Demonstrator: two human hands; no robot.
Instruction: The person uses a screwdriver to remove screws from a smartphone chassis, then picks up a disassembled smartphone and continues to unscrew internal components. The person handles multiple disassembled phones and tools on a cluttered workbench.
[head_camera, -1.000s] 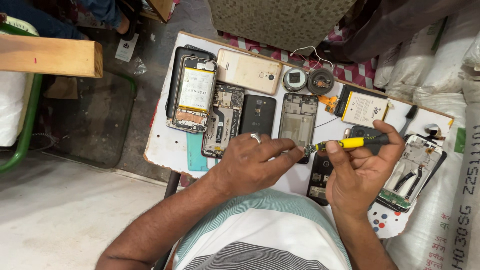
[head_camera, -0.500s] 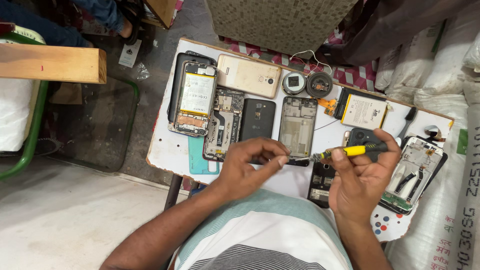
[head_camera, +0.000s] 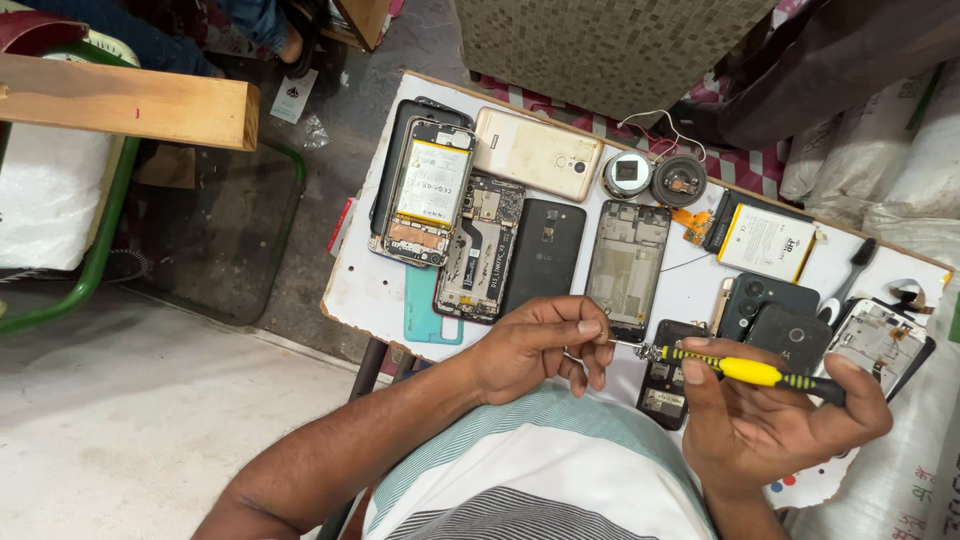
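Since a second ago my left hand (head_camera: 535, 345) has curled in from lying spread on the board — its fingertips now pinch the metal tip of the screwdriver (head_camera: 745, 371). Just beyond its knuckles I see a bare phone frame (head_camera: 627, 265). My right hand (head_camera: 775, 420) grips the yellow-and-black handle; a small dark phone (head_camera: 664, 375) lies just beneath the shaft, on the white board (head_camera: 365, 290).

Above my right hand (head_camera: 770, 420) I see a white-labelled rectangular battery (head_camera: 764, 242). Up beyond my left hand (head_camera: 535, 345), a pale yellow battery label (head_camera: 432, 182) sits inside an opened phone. White printed sacks (head_camera: 905, 480) lie right of my right hand.
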